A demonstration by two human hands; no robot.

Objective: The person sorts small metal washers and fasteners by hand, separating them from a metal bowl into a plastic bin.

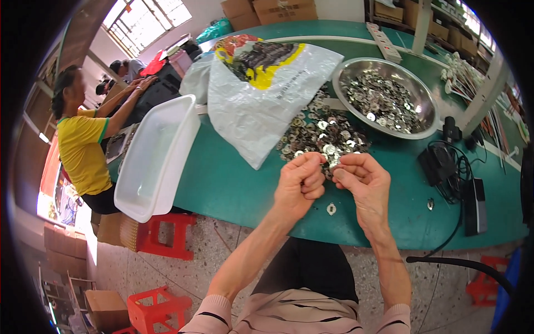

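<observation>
A loose pile of small shiny metal pieces [300, 136] lies on the green table, and both my hands are at its near edge. My left hand [302, 183] is closed, thumb and forefinger pinched together. Facing it, my right hand [365, 181] pinches with thumb and fingertips. Whatever the fingers hold is too small to tell apart from the pile behind. One flat metal piece [331, 209] with a slot lies alone below the hands. Beyond the pile, a steel bowl [429, 108] holds many similar pieces. A white printed plastic bag [245, 106] lies against the pile's left side.
An empty white plastic tub [158, 158] leans at the table's left edge. To the right are a black power adapter [436, 167] with cables and a small metal part [430, 204]. A power strip [384, 43] lies farther back. A co-worker [83, 145] in yellow works at left.
</observation>
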